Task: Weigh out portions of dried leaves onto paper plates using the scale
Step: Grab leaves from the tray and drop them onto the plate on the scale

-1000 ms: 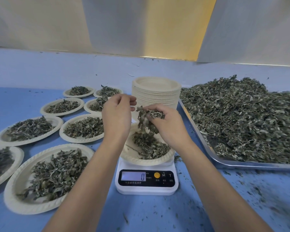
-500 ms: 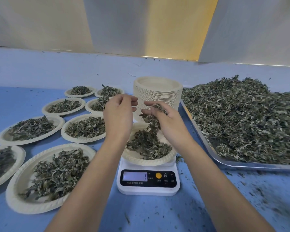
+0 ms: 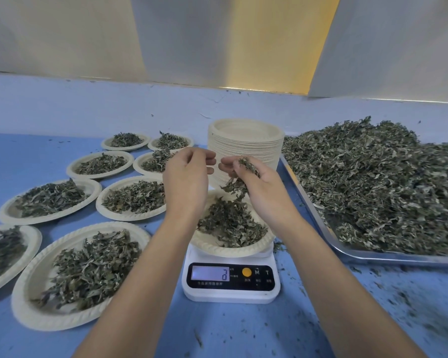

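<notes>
plate (image 3: pixel 233 251) on scale (image 3: pixel 230 293) holds leaves (image 3: pixel 228 223); metal tray (image 3: pixel 388 258) carries leaf heap (image 3: pixel 373 182)

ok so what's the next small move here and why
Probably ease the right hand open a little, so a few more leaves drop onto the plate below. The hand holds a clump right above that plate, and the scale shows only a single digit, so the portion looks unfinished.

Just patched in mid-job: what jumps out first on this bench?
The big heap of dried leaves on the metal tray at right. At centre, the left hand and right hand hover over the plate on the scale, the right gripping a clump of leaves. Filled plates spread across the left.
</notes>
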Action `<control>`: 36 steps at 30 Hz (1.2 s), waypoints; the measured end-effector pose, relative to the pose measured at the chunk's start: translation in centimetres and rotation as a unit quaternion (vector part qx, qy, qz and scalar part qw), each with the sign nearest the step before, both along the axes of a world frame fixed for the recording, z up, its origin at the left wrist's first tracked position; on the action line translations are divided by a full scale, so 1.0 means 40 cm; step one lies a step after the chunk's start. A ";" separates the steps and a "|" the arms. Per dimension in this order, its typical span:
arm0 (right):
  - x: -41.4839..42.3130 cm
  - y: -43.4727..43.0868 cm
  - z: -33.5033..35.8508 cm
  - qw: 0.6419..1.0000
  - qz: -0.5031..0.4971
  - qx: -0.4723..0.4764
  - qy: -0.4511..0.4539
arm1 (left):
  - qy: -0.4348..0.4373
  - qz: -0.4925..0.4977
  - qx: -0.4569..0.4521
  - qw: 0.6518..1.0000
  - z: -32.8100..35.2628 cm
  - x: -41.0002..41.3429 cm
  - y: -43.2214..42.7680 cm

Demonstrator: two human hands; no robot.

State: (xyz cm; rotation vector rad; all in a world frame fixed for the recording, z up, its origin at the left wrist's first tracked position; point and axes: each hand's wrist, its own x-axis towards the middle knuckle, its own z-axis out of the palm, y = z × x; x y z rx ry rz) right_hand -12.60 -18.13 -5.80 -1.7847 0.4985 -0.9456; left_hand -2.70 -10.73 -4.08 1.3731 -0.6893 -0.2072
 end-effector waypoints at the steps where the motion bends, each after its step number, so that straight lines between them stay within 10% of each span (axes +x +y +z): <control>1: 0.000 0.001 0.000 1.000 -0.004 -0.007 0.003 | 0.000 0.000 0.000 1.000 0.000 0.000 0.001; 21: 0.006 -0.006 -0.022 0.998 0.040 -0.009 0.054 | 0.004 -0.006 0.005 1.000 0.003 -0.005 0.002; 36: 0.003 -0.005 -0.034 0.970 -0.069 -0.202 0.117 | 0.001 -0.011 0.005 1.000 0.004 -0.010 0.004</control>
